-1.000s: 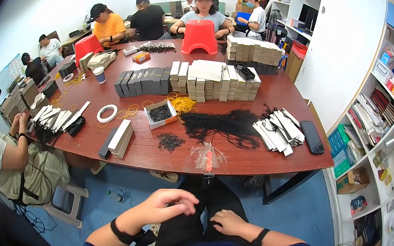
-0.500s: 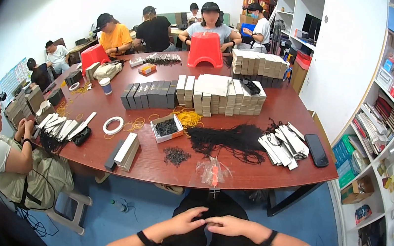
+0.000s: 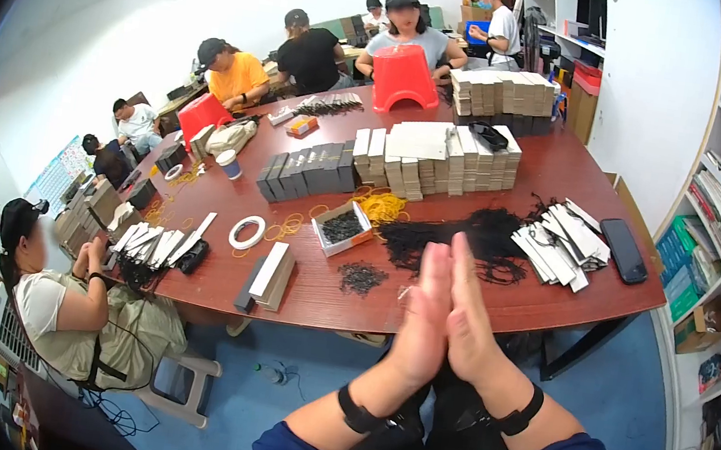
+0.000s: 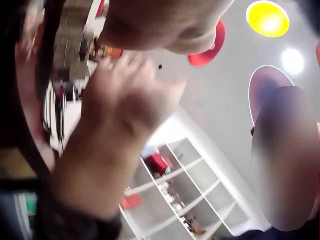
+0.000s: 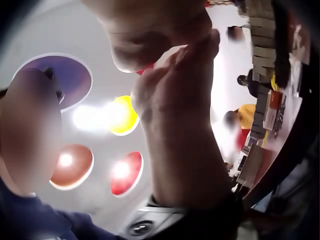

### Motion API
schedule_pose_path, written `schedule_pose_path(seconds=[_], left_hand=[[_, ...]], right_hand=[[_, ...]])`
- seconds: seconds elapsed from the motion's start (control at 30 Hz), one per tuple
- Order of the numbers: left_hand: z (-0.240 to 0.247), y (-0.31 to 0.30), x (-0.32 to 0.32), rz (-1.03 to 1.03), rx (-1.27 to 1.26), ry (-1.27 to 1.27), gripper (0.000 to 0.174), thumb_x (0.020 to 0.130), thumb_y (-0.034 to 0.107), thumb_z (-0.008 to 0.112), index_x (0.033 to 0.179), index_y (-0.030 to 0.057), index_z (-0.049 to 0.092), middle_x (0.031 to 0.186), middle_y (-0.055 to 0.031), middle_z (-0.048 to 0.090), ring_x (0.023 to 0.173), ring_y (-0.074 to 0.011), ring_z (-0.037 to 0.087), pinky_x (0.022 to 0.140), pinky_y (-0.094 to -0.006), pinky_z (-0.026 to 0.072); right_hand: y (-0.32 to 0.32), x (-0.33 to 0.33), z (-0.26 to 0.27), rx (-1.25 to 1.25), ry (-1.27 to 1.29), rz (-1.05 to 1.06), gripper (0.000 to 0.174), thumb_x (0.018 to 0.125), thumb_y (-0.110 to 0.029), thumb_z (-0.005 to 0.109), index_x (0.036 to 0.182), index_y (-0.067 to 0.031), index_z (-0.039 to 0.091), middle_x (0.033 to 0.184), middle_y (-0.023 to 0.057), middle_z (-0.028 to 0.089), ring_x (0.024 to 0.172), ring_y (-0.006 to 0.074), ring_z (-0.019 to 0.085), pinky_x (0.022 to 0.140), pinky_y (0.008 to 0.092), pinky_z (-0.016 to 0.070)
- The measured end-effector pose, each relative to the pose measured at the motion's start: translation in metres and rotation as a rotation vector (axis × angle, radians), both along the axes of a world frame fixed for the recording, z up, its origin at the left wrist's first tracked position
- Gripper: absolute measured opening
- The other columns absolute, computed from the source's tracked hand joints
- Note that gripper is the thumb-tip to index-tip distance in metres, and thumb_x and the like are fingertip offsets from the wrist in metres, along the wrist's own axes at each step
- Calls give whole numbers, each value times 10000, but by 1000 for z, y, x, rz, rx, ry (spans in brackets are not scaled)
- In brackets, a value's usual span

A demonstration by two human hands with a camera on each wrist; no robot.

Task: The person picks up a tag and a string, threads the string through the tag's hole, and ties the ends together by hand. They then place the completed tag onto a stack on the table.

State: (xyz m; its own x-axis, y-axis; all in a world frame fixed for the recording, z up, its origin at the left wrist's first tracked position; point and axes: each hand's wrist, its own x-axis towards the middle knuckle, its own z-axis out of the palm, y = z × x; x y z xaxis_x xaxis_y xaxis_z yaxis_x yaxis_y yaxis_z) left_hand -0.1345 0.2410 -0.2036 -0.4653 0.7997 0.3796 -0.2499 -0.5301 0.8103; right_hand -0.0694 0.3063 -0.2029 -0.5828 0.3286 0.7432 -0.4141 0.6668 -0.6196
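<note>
In the head view my left hand (image 3: 421, 329) and right hand (image 3: 472, 335) are raised in front of the table's near edge. They stand palm to palm, with fingers straight and pointing up and away from me. Neither holds an object. Beyond the fingertips lies a bundle of black cords (image 3: 459, 238), partly covered by the hands. The left wrist view shows the right hand (image 4: 125, 95) blurred, facing the left hand (image 4: 170, 25). From the right wrist, the left hand (image 5: 175, 95) appears close below the right hand (image 5: 155, 35).
On the brown table (image 3: 324, 298) lie white strips (image 3: 563, 243), a phone (image 3: 623, 250), an open box of small black pieces (image 3: 342, 227), a loose black pile (image 3: 362, 278) and a tape roll (image 3: 247, 232). Stacked blocks (image 3: 432, 162) stand behind. A person (image 3: 51, 294) sits at the left.
My hands were apart over my lap, then met at the fingertips, and now are raised with palms together. The head view has swung left, so the table appears farther right.
</note>
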Motion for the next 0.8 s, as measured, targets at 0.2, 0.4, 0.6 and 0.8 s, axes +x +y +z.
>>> schedule_pose_path(seconds=[0.2, 0.4, 0.6, 0.8], left_hand=[[-41, -28, -16, -61, -185, -125, 723, 908, 588, 173, 1437, 109, 51, 1497, -100, 87, 1378, -242, 87, 1093, -429, 77], [-44, -83, -41, -262, -379, -150, 718, 891, 612, 227, 1417, 125, 193, 1430, -116, 286, 1286, -259, 329, 1020, -399, 284], [-11, -99, -54, -142, -144, -273, 693, 879, 615, 268, 1429, 209, 153, 1442, -129, 250, 1287, -302, 314, 996, -416, 318], [-27, -99, -66, -65, -176, -256, 697, 878, 616, 271, 1431, 223, 112, 1442, -135, 232, 1292, -301, 292, 1000, -420, 306]], right_hand=[[-5, 30, -35, -783, -235, 413, 904, 837, -700, 172, 1422, -25, 32, 1487, 144, 86, 1378, 252, 87, 1097, 399, 53], [6, 79, -47, -894, -321, 515, 865, 839, -702, 168, 1423, -64, 140, 1418, 142, 283, 1301, 251, 294, 1054, 385, 208], [13, 64, -16, -905, -84, 391, 816, 861, -672, 186, 1428, -89, 130, 1438, 115, 235, 1309, 254, 270, 1052, 397, 206], [9, 24, -12, -907, -182, 555, 810, 864, -665, 197, 1431, -92, 112, 1436, 148, 229, 1320, 266, 253, 1061, 410, 214]])
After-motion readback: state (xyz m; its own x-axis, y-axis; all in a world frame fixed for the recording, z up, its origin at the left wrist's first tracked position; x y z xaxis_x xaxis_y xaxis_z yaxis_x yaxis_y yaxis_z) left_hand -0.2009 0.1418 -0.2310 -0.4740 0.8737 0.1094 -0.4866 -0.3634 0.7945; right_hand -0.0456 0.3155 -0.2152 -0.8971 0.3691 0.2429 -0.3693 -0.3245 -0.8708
